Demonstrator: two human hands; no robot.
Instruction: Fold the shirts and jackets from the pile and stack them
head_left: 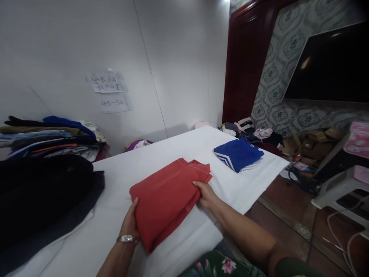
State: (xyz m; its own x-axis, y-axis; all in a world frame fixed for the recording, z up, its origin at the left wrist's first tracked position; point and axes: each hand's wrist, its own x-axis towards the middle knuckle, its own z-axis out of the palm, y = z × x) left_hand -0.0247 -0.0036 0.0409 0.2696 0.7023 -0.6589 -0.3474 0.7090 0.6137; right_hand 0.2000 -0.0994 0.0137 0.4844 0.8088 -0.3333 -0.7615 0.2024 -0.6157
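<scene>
Between my two hands is a folded red garment, tilted above the white-covered table. My left hand, with a silver bracelet at the wrist, grips its left edge, thumb on top and fingers hidden beneath. On the right edge my right hand pinches the cloth, thumb on top and the other fingers underneath. Farther right on the table lies a folded blue garment with white stripes along one side.
Dark clothes are heaped on the table's left. Behind them rises a stack of folded clothes. Loose clothes lie past the far end. A white stool and cardboard boxes stand on the right.
</scene>
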